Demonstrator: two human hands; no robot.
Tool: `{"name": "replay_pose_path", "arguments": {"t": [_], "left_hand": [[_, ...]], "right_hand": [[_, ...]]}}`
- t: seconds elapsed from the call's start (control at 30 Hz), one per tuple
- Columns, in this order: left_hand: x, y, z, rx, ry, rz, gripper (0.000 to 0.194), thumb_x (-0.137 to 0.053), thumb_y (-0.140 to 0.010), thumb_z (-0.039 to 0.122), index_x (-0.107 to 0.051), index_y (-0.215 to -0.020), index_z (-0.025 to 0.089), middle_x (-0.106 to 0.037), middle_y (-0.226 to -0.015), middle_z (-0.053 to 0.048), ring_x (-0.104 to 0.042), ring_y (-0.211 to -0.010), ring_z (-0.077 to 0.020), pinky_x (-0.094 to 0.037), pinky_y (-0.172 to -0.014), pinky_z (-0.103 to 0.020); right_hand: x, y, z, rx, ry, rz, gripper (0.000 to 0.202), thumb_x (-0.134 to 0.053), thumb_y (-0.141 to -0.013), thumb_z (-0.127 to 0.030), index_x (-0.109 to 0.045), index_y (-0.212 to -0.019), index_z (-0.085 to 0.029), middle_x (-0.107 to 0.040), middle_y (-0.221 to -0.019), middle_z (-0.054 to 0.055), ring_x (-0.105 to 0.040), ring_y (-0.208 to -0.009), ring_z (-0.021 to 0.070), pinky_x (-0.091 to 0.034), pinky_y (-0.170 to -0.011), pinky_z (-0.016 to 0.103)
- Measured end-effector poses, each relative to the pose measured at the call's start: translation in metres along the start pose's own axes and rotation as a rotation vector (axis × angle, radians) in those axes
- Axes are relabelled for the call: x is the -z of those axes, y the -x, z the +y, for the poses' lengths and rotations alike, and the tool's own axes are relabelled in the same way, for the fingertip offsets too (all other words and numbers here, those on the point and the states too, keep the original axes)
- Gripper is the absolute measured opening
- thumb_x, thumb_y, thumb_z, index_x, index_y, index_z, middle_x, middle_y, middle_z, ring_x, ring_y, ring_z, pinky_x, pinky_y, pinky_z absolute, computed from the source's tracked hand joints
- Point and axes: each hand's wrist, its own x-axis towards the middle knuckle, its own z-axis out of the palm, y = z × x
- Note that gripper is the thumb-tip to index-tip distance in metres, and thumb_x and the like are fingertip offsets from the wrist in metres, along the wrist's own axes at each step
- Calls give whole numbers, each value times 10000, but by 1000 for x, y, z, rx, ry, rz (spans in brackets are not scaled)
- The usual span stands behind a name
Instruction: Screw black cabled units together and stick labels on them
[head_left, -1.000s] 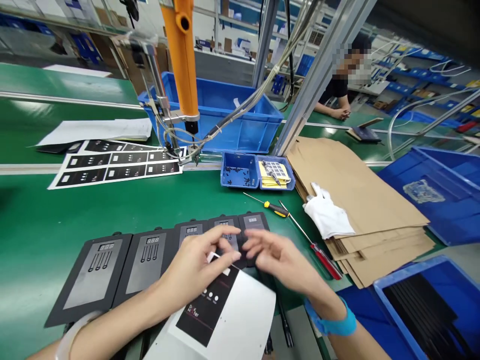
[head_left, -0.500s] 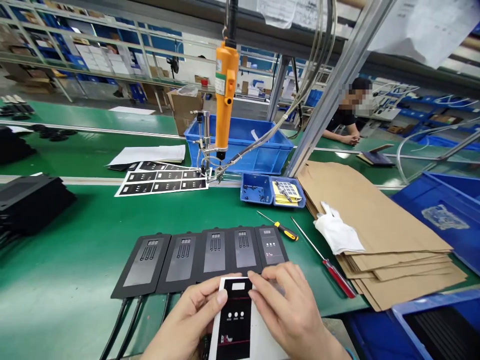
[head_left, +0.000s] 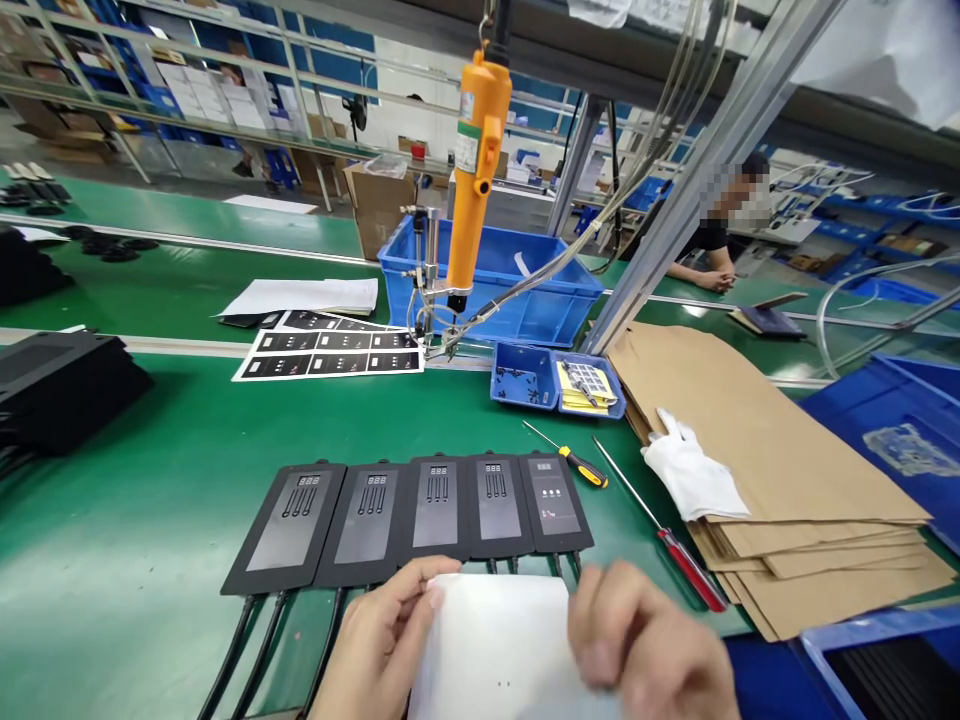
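Left hand: my left hand (head_left: 386, 635) pinches the near-left edge of the white sheet between thumb and fingers.
Right hand: my right hand (head_left: 649, 640), blurred, has its fingers curled at the sheet's right edge; whether it grips the sheet I cannot tell.
White sheet: the white sheet (head_left: 502, 640) lies between my hands at the near edge of the scene, its blank face up, with two small dark dots.
Units: beyond the sheet, five black units (head_left: 439, 505) stand side by side in a row on the green table (head_left: 187, 430); the rightmost bears three white dots, and cables run from their near ends.
Tools: right of the row lie a yellow screwdriver (head_left: 585, 467) and, farther right, a red screwdriver (head_left: 691, 570).
Right side: a white glove (head_left: 694, 465) rests on brown cardboard (head_left: 750, 430).
Far middle: two small blue bins (head_left: 525, 377) adjoin, the left holding small dark parts; behind them is a blue crate (head_left: 540, 300).
Above: an orange driver (head_left: 478, 165) hangs upright, slightly tilted.
Far left: printed sheets (head_left: 330, 355) lie flat.
Far right: a person (head_left: 709, 240) leans at the table, hands together.
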Motion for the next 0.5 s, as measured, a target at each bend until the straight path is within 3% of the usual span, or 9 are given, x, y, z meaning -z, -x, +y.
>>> {"name": "replay_pose_path", "arguments": {"t": [0.1,0.17,0.27,0.37,0.5], "left_hand": [[-7,-3,-7,-231,-448,25,339,-350,-993,205,-627,-1188,225,-658,-1120,-77,-665,-943,-193,-551,-776,-269],[-16,-4,-9,-288,-799,76,556,-275,-896,-7,-571,-1310,216,-594,-1282,-99,-682,-875,-167,-567,-699,-253],[-30,-4,-10,-306,-1223,125,766,-276,-744,-143,-510,-1396,185,-534,-1396,-118,-683,-736,-142,-542,-540,-213],[-37,-4,-7,-363,-1354,128,768,-336,-712,-161,-526,-1385,155,-547,-1395,-106,-683,-766,-141,-544,-526,-186],[-37,-5,-7,-366,-1369,109,761,-354,-708,-149,-521,-1389,147,-530,-1419,-99,-670,-771,-128,-541,-519,-170]], "right_hand": [[16,-26,16,-270,-30,224,104,-559,-960,-322,-576,-871,-270,-530,-741,6,-531,-563,134,-438,-494,269],[24,-46,38,-460,64,207,104,-589,-947,-322,-588,-885,-239,-526,-700,-14,-508,-532,113,-422,-497,253],[29,-68,76,-602,139,121,204,-631,-896,-390,-592,-853,-195,-499,-639,-35,-448,-487,92,-364,-450,228],[30,-75,107,-640,156,58,246,-644,-853,-410,-594,-807,-174,-487,-611,-41,-414,-473,81,-324,-435,221],[29,-71,125,-700,127,52,273,-672,-805,-432,-595,-784,-170,-494,-599,-42,-401,-462,78,-297,-425,218]]}}
